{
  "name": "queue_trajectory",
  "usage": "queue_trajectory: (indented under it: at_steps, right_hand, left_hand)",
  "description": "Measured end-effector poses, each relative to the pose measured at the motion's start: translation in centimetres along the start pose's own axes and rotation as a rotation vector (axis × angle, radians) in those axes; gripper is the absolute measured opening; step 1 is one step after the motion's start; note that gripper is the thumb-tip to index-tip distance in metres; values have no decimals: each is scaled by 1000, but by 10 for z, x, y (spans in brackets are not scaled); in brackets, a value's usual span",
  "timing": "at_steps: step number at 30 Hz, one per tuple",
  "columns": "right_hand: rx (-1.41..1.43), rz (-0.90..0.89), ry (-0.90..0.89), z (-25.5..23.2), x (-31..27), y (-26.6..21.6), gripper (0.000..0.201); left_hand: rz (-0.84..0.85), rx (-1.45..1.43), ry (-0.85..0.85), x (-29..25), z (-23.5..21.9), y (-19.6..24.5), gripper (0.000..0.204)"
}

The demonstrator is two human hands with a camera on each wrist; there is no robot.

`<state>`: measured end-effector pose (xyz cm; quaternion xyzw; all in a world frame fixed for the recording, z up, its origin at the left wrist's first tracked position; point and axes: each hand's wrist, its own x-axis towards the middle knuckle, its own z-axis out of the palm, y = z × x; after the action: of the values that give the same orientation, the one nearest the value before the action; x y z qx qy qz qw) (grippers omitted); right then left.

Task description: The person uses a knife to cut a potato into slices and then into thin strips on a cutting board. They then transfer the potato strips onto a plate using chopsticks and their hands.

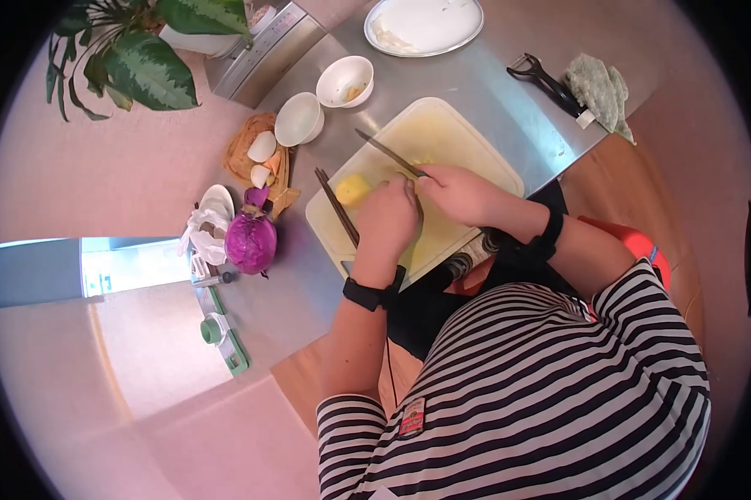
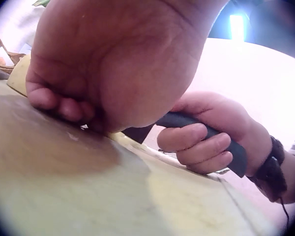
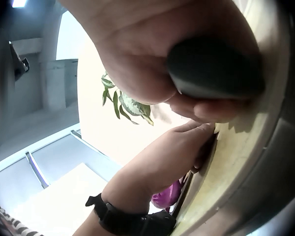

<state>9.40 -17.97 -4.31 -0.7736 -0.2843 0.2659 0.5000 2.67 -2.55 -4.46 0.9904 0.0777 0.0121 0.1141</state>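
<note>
My right hand (image 1: 460,195) grips the dark handle (image 3: 214,69) of a kitchen knife (image 1: 385,150), its blade pointing to the far left over the cutting board (image 1: 484,171). Close beside it, my left hand (image 1: 389,218) bends over the board with its fingers curled in. In the left wrist view, those fingertips (image 2: 71,109) come down at the board, and a pale yellow piece of potato shows between them and the blade; the hand hides most of it. Thin yellow shreds (image 1: 424,161) lie by the blade. A peeled potato chunk (image 1: 352,192) sits left of the left hand.
Dark chopsticks (image 1: 336,207) lie along the board's left side. Beyond are two white bowls (image 1: 299,119), a plate (image 1: 425,29) and a peeler (image 1: 546,83) beside a green cloth (image 1: 598,92). Left stand a purple cabbage (image 1: 250,242), a woven basket (image 1: 240,154) and a green-edged grater (image 1: 225,337).
</note>
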Motion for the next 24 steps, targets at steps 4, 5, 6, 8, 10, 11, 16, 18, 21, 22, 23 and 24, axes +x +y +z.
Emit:
queue_trajectory:
  at_steps: [4,5,6,8,10,11,16,18,21,22,23,24]
  right_hand:
    - [276,178,-91,-10,-18,2,38]
    - [268,183,-106,-11,-21,2,38]
    - [255,199,-108,-13,-26,-2,39]
    - [246,213,-103,-14,-29,-5,40]
    - [235,183,-87,-13,-31,-5,42]
    - [239,184,-81,-12,-31,-5,42]
    - [235,215,-83,-11,-30,-5,41]
    - [173,152,-77,-10,-28,1,40]
    - [55,30,-46,-5,-25,11,40]
    - [1,-27,-18,-3,-25,13,40]
    - [0,-24,-23,-4,-25,13,40]
    - [-47,-53,-17,-4,-24,11,41]
  left_hand:
    - [12,-18,26,-3,4,-3,26]
    - [-3,-27,26,-4,5,-3,26]
    - [-3,-33,28,-3,4,-3,26]
    - [4,-35,30,-3,4,-4,26]
    - [8,-38,39,-2,4,-4,26]
    - [14,-37,36,-2,5,-4,26]
    - [28,-27,44,-2,3,-3,25]
    - [31,-24,43,-2,3,-3,25]
    - [35,-25,46,-3,2,-3,25]
    - [40,-27,48,-3,2,-3,24]
    - [35,-31,45,-3,3,-3,24]
    - [41,-38,55,-3,4,-4,24]
